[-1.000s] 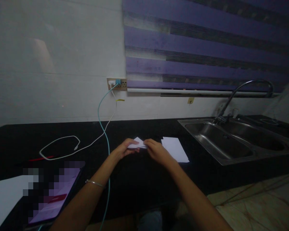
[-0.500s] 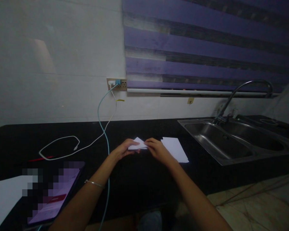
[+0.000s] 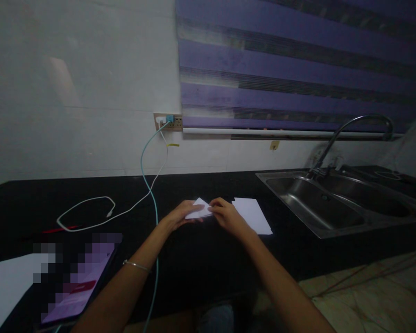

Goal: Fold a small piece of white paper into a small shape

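A small piece of folded white paper (image 3: pixel 196 212) with a pointed top is held between my two hands, just above the dark counter. My left hand (image 3: pixel 183 215) grips its left side, thumb on top and fingers beneath. The fingertips of my right hand (image 3: pixel 225 213) pinch the paper's right edge, and they partly cover it. Several loose white sheets (image 3: pixel 253 215) lie stacked on the counter just right of my right hand, their edges not quite lined up.
A tablet (image 3: pixel 85 282) and white paper (image 3: pixel 9 286) lie at the lower left. A white cable (image 3: pixel 107 196) and a light blue cable (image 3: pixel 155 208) run from the wall socket (image 3: pixel 175 122) across the counter (image 3: pixel 208 273). The steel sink (image 3: pixel 310 208) is at the right.
The fingers have shifted very slightly on the folded paper, and its front edge is tilted a little differently. Both hands still hold it in nearly the same spot.
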Motion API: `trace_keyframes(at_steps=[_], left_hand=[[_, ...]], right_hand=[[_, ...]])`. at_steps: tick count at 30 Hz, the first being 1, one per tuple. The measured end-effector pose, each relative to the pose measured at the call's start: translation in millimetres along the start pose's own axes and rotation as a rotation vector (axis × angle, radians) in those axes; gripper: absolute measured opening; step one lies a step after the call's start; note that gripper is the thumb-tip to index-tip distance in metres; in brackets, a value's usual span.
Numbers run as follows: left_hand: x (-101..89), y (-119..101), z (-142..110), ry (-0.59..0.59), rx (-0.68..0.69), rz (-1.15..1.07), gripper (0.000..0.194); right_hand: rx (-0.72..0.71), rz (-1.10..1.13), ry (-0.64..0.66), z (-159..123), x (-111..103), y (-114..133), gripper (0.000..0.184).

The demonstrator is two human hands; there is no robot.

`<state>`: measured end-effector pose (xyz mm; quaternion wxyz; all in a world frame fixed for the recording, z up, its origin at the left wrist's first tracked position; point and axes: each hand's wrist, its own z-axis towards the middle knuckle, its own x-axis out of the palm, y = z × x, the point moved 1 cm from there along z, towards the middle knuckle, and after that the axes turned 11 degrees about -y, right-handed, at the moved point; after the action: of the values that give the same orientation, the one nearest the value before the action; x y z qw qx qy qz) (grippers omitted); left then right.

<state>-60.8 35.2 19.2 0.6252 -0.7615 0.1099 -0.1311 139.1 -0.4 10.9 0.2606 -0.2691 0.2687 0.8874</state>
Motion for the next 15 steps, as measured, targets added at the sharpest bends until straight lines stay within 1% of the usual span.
trace_keyframes(at_steps=[4,10,12,15], left_hand=[[0.0,0.9,1.2,0.042,0.042,0.015,0.039],[-0.4,-3.7,-3.3,0.019,0.035,0.047,0.036],[-0.4,-2.4,-1.5,0.015,0.039,0.072,0.037],[-1.0,1.1,2.3,0.015,0.066,0.129,0.04]], right_hand=[[0.002,0.006,0.01,-0.7,-0.1,1.3,0.028],[0.03,0.019,0.07,0.6,-1.6,2.8,0.033],[0.028,0.037,0.086,1.4,-3.2,3.8,0.031],[0.06,0.052,0.072,2.5,-5.9,5.9,0.022]])
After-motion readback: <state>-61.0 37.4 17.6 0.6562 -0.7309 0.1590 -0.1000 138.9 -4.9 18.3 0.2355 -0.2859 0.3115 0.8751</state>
